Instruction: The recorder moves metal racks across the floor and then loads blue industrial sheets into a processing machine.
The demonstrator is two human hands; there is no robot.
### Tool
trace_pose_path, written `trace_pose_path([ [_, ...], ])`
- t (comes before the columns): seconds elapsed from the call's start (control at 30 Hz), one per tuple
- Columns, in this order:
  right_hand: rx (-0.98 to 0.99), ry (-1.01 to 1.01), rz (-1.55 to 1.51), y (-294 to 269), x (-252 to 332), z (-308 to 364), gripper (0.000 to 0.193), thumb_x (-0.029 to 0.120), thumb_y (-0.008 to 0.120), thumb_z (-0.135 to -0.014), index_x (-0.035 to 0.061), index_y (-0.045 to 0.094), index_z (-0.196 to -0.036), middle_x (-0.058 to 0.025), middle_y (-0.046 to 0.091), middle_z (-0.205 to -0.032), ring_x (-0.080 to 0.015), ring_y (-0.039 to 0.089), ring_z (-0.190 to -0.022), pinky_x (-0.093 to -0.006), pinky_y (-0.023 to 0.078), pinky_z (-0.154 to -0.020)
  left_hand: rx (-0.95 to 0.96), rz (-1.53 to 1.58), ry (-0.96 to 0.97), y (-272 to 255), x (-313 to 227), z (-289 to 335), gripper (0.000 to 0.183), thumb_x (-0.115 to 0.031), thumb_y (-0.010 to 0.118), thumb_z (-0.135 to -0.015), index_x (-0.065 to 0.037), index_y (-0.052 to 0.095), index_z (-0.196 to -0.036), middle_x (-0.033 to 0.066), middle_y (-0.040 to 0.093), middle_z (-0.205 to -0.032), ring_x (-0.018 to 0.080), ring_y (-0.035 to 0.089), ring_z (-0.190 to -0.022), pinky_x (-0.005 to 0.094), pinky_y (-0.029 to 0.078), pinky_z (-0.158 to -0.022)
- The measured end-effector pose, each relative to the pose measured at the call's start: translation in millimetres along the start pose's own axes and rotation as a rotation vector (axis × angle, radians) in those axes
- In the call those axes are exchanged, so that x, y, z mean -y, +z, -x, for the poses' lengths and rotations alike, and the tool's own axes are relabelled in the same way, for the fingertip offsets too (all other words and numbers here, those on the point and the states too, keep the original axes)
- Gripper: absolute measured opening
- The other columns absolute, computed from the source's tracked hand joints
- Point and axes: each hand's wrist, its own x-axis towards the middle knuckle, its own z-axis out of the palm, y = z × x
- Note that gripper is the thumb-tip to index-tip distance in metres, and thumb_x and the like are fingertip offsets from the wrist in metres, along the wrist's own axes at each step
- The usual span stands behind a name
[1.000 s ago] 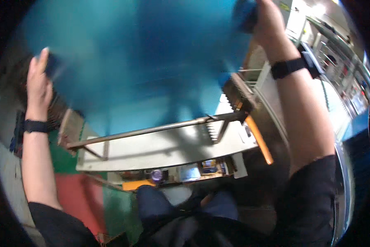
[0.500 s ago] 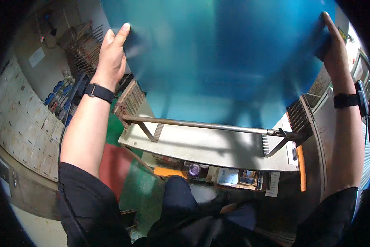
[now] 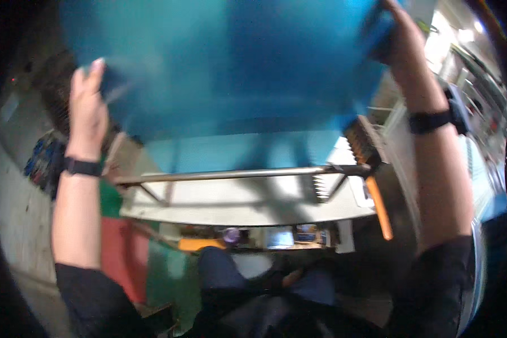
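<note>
A large, glossy blue sheet (image 3: 208, 73) is raised before me, blurred by motion. My left hand (image 3: 88, 112) is closed on its left edge, thumb up, the other fingers partly hidden. At the far right edge my right hand (image 3: 397, 42) grips the same sheet, its fingers partly in shadow. Below and behind the sheet's lower edge a lighter blue surface (image 3: 225, 152) lies on a white tabletop (image 3: 225, 207); whether it is a second sheet I cannot tell. A metal bar (image 3: 236, 175) crosses the table's near side.
A toothed rack (image 3: 361, 143) stands at the table's right end, beside an orange strip (image 3: 380, 208). Under the tabletop a shelf holds a purple round item (image 3: 231, 235) and several small things. My knees are close below it. Red and green floor (image 3: 124, 256) shows at left.
The view has swung to the right, so table, sheet and both arms appear further left. Both hands still grip the sheet. Its lower edge looks slightly lower relative to the bar.
</note>
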Motion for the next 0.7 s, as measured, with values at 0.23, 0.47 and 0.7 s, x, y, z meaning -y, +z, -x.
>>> trace_pose_path([
  [0.23,0.149,-0.251,0.096,-31.8,-22.6,-4.5,0.051,0.048,0.061,-0.092,0.0013,0.058,-0.114,-0.0113,0.06,-0.102,-0.0229,0.055,-0.094,-0.0381,0.045,-0.082,0.057,0.044,-0.042,-10.5,-6.0,3.6,0.078,-0.032,0.062,-0.096,0.001,0.019,-0.151,0.0111,0.038,-0.147,0.0192,0.036,-0.134,0.0335,0.026,-0.112],
  [0.47,0.269,-0.251,-0.078,-44.3,-52.4,-15.2,0.054,0.047,0.058,-0.094,-0.0011,0.057,-0.117,-0.012,0.06,-0.104,-0.023,0.055,-0.095,-0.037,0.045,-0.084,0.037,0.05,-0.109,-27.4,7.9,4.6,0.053,-0.029,0.061,-0.097,-0.004,0.04,-0.138,0.0084,0.051,-0.132,0.0183,0.048,-0.123,0.0334,0.038,-0.105],
  [0.7,-0.152,-0.422,0.423,-37.1,-46.8,-37.7,0.061,0.048,0.048,-0.097,-0.0078,0.061,-0.117,-0.0227,0.062,-0.115,-0.0295,0.059,-0.105,-0.0366,0.045,-0.092,0.028,-0.043,-0.089,-46.4,23.6,-24.9,0.071,-0.03,0.065,-0.094,-0.002,0.027,-0.147,0.0097,0.049,-0.136,0.0202,0.05,-0.122,0.0352,0.04,-0.103],
])
